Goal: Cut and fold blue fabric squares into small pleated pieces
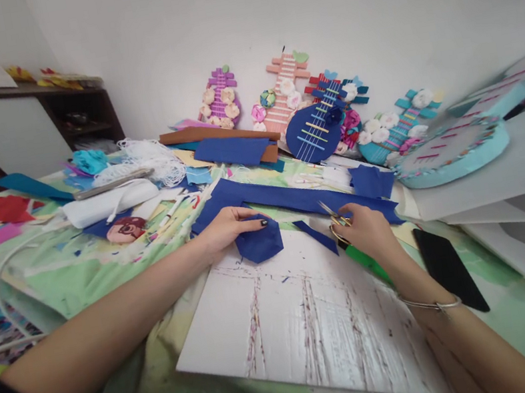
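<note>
My left hand (232, 230) is closed on a many-sided piece of dark blue paper or felt (260, 243), thumb on top, above the white board (275, 323). In my right hand (364, 229) is a small pair of scissors (330, 209), gold at the handles, its blades pointing up and left, away from the blue piece. A narrow blue offcut (318, 238) lies on the board between my hands. Behind them stretches a long blue strip (293, 196). Part of a green-handled tool (366, 263) shows under my right wrist.
A black phone (450, 268) lies to the right. Decorated lute-shaped crafts (315, 133) lean on the back wall, with a light blue one (458, 152) at right. White string (144, 160), a white device with a cable (111, 203) and a round pink item (126, 227) sit at left.
</note>
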Motion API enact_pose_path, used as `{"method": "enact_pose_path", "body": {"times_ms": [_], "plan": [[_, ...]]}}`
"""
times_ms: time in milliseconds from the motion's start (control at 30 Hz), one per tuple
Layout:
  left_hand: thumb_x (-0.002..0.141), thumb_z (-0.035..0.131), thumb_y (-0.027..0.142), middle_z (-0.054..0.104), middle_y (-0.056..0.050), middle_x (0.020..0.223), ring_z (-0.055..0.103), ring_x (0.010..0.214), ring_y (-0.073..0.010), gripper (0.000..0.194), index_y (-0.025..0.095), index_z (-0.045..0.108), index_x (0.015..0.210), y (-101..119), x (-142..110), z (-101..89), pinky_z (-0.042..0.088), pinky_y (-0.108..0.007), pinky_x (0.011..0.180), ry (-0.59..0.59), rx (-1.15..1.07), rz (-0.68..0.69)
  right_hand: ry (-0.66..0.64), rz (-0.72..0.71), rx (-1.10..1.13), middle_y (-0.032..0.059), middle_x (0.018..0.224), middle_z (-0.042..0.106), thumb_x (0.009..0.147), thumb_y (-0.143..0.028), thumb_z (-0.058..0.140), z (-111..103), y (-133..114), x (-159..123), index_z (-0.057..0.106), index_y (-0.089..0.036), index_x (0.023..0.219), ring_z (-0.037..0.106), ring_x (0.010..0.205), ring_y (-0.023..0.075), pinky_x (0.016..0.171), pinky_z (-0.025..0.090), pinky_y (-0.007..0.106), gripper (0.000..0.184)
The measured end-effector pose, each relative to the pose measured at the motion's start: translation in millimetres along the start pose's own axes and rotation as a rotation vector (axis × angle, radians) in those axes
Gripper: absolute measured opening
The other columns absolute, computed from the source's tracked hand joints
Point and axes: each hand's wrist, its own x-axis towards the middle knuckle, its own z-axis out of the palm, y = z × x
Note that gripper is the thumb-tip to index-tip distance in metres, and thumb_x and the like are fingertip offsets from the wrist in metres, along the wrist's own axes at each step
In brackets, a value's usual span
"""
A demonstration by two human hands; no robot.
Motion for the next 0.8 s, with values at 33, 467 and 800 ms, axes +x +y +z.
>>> {"method": "enact_pose_path", "body": {"times_ms": [33, 467, 800], "plan": [[0.071, 0.073, 0.009, 0.073, -0.009, 0.080, 0.067, 0.067, -0.0143, 0.015, 0.012, 0.074, 0.086, 0.1, -0.3, 0.6, 0.054, -0.025, 0.067, 0.006, -0.003, -0.002, 0.003, 0.015, -0.060, 0.0128, 0.081, 0.071, 0.077, -0.034, 0.056, 1.3, 4.5, 1.1, 0.066, -0.014, 0.106, 0.064, 0.074, 0.0268, 0.059, 0.036, 0.030, 0.037], [0.070, 0.077, 0.022, 0.071, -0.008, 0.083, 0.065, 0.068, -0.0148, 0.026, 0.012, 0.070, 0.092, -5.8, -2.0, 6.0, 0.055, -0.029, 0.067, -0.016, -0.098, 0.078, -0.054, -0.332, 0.852, 0.0052, 0.090, 0.060, 0.080, -0.029, 0.057, 2.4, -60.4, -36.6, 0.050, -0.020, 0.086, 0.059, 0.080, 0.0185, 0.073, 0.048, 0.034, 0.012], [0.069, 0.078, 0.028, 0.070, -0.008, 0.080, 0.063, 0.066, -0.0132, 0.029, 0.010, 0.069, 0.089, -11.5, 0.1, 7.2, 0.051, -0.024, 0.062, -0.012, -0.023, 0.048, -0.466, -0.088, 1.376, -0.0056, 0.058, 0.058, 0.065, -0.030, 0.072, 33.4, -62.1, -33.5, 0.044, -0.022, 0.079, 0.060, 0.054, 0.0119, 0.055, 0.046, 0.024, 0.032]]}}
